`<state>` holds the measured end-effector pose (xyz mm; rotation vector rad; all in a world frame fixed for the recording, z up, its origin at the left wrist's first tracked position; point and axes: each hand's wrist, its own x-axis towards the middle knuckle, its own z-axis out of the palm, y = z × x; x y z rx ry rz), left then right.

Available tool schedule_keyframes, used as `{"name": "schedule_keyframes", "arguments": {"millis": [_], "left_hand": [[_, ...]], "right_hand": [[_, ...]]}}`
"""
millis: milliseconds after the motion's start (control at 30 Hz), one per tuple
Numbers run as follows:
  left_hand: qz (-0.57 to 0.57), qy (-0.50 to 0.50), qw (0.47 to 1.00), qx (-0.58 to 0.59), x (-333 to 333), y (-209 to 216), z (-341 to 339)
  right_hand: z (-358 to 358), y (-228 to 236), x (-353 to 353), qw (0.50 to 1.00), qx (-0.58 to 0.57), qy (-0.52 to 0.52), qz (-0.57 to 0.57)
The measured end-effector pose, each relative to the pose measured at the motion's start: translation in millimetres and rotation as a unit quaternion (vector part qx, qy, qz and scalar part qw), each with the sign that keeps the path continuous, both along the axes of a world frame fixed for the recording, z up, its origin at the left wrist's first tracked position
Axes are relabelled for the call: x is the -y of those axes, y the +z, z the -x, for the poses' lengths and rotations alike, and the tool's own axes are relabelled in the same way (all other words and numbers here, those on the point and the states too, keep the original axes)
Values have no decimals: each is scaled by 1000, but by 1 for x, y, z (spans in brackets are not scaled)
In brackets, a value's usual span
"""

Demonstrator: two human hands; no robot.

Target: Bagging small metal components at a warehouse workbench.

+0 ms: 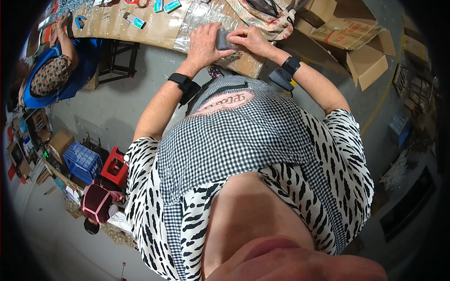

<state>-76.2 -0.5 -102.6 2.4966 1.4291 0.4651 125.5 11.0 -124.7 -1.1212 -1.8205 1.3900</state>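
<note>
At the near edge of the table, both my hands work around a small dark grey, partly see-through item. Its kind is hard to make out at this size. My left hand is curved around its left side, fingers pointing away and thumb along the near side. From the right, my right hand pinches at its edge with thumb and fingertips; whether something thin sits in that pinch is hidden. Under my hands, the cardboard tabletop is covered with shiny clear film.
A patterned cloth bag lies just beyond my right hand. Small blue-green boxes sit on the far table. Open cardboard boxes stand at right. A co-worker's arm reaches over the table's left end. Blue and red crates stand at lower left.
</note>
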Motion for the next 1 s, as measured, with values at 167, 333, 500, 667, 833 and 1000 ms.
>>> {"name": "schedule_keyframes", "arguments": {"millis": [167,333,500,667,833,1000], "left_hand": [[-3,-2,1000,-1,-1,-1,-2],[2,4,1000,-5,-3,-2,-3],[12,12,1000,-13,-3,-1,-5],[10,13,1000,-12,-6,1,-7],[-5,10,1000,-5,-9,3,-7],[-3,10,1000,8,-10,7,-10]], "right_hand": [[-2,-6,-1,1000,-9,-2,-3],[0,-5,-3,1000,-2,-8,13],[13,6,-5,994,88,-36,-53],[14,5,-10,991,100,-43,-73],[12,9,-6,995,80,-50,-24],[9,20,0,994,97,-54,3]]}}
